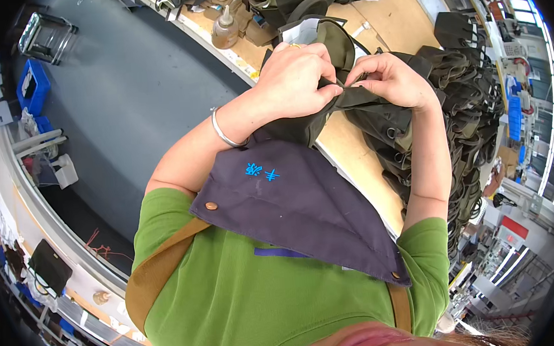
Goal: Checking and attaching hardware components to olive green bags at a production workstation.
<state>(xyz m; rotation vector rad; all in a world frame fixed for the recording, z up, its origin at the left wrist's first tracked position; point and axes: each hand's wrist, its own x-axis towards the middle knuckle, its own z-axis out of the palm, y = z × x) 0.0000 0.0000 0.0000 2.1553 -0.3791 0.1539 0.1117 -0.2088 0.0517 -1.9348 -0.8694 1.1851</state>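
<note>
Cloth (pixel 303 130), dark and folded, is held by both grips over the near long edge of the desk (pixel 350 148), and part of it is hung toward the apron (pixel 292 204). By the left grip (pixel 295 78) it is pinched between thumb and bent fingers; by the right grip (pixel 399 81) it is pinched between thumb and forefinger, just beside the left thumb. Both are closed, though the exact bite is hidden among the folds. With dark laid on dark, the wrong layer could easily be caught or a fold misaligned. If either pinch were loosened, the cloth could be dragged down by its hanging part. Threads might be snagged by the bangle (pixel 224 130). Bags could be pulled from the pile (pixel 463 128) toward the far edge if hooked. Farther along the near edge, the bottle (pixel 225 32) could be toppled by swung cloth.
</note>
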